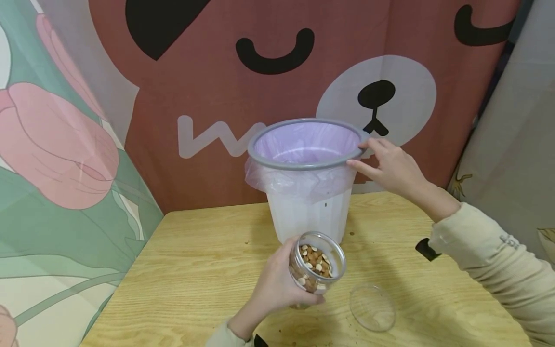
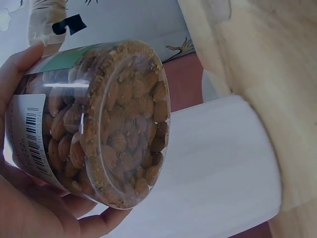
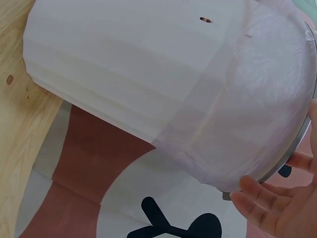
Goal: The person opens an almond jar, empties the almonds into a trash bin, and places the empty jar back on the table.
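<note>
Gripping the almond jar [image 1: 315, 264], fingers hide its label; lid [image 1: 372, 306] apart.

The left hand [image 1: 277, 284] hides the jar's [image 1: 315, 262] lower side — its label print is unreadable.
</note>
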The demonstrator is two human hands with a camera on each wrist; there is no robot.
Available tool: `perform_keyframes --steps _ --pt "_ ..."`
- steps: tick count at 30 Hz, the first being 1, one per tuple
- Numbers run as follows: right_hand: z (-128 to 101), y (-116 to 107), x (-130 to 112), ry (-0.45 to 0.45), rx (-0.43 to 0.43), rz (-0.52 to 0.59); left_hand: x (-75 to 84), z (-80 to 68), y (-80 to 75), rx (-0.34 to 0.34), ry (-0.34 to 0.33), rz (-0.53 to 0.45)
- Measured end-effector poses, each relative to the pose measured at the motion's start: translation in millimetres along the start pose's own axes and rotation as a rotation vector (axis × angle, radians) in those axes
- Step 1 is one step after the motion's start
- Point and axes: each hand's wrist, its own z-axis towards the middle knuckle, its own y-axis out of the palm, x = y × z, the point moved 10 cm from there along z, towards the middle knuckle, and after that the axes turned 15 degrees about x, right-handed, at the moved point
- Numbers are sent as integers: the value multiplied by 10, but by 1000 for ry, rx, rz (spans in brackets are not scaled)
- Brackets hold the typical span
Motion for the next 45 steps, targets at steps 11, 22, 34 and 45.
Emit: perform_keyframes --steps 11,22,34,45 --pt "-12 2 11 8 -4 -9 84 93 -90 23 17 -1" --pt "-8 -15 4 6 4 -21 219 238 -232 52 49 -6" --pt "-2 -8 3 -1 15 -22 448 406 -385 82 122 -6" --pt "2 -12 3 -4 25 -19 561 561 -550 117 183 66"
